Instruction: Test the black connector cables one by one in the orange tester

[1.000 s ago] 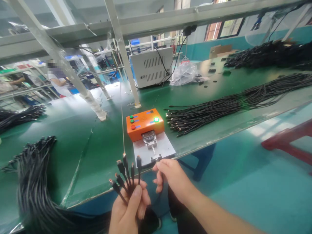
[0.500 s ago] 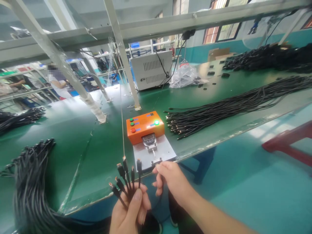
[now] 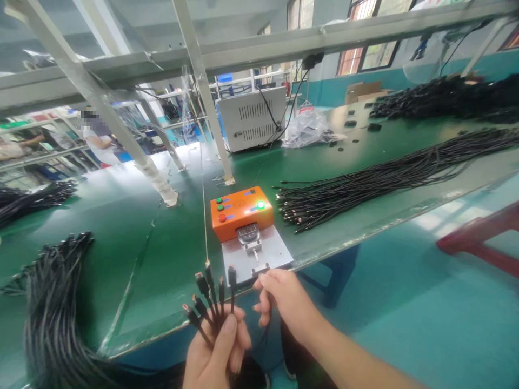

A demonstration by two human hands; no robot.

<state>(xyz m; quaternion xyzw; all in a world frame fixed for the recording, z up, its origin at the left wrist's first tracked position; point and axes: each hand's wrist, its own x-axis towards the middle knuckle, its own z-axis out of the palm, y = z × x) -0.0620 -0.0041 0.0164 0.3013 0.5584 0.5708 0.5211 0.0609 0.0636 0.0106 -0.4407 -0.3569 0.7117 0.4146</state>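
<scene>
Several black USB cables [image 3: 214, 310] fan out from my left hand [image 3: 217, 346], closed around them just below their plugs, which point up and away. My right hand [image 3: 279, 297] pinches the end of another black cable [image 3: 267, 329] at the front of a metal plate [image 3: 267, 243]; its plug is hidden by my fingers and the small block there. On the plate sits a little digital gauge [image 3: 248, 233]. Behind it stands an orange tester box [image 3: 242, 208] with green and red buttons and one lit green light.
To the right lies a long bundle of black cables [image 3: 365, 189]. Another bundle [image 3: 57, 302] hangs over the table's near edge at left. A grey metal case [image 3: 253, 119], a plastic bag [image 3: 306, 128] and shelf posts [image 3: 208, 102] stand further back. A person [image 3: 97, 138] is in the background.
Almost nothing differs. Both hands keep their places and their hold, and the green light stays lit; the view has shifted very slightly.
</scene>
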